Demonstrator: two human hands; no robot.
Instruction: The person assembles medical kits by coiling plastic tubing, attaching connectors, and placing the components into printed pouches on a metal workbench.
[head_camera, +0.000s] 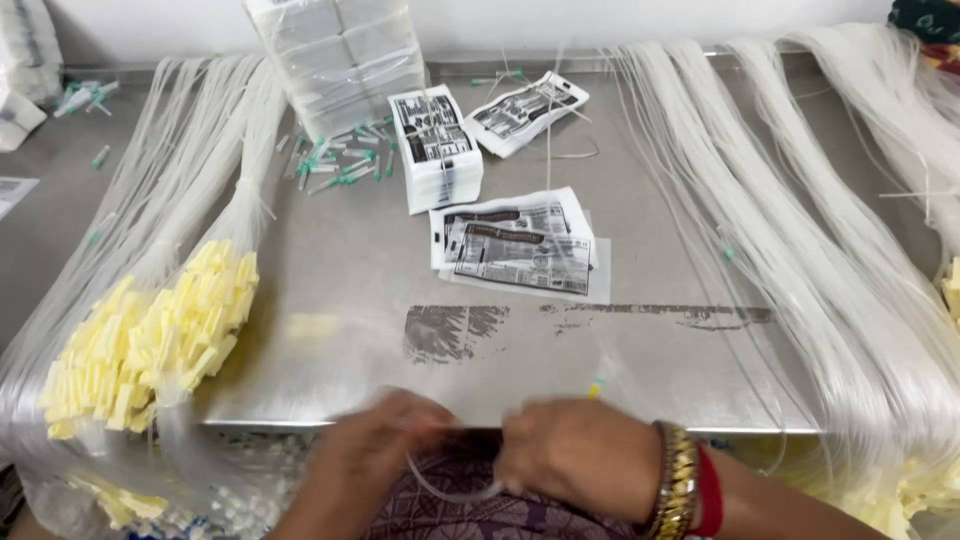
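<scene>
My left hand (372, 462) and my right hand (578, 458) are close together at the near edge of the steel table (350, 340), both blurred. Between them runs a thin clear tube (450, 490) that loops down below the hands; both hands seem to pinch it. A clear plastic pouch with dark print (560, 345) lies flat on the table just beyond my hands. My right wrist carries gold and red bangles (690, 485).
Bundles of clear tubing with pale yellow ends (160, 340) lie at the left. More long tubing bundles (820, 250) drape across the right. Stacks of printed pouches (435, 145) and loose ones (520, 245) sit mid-table, beside green-capped needles (345, 160) and a wrapped pack (340, 55).
</scene>
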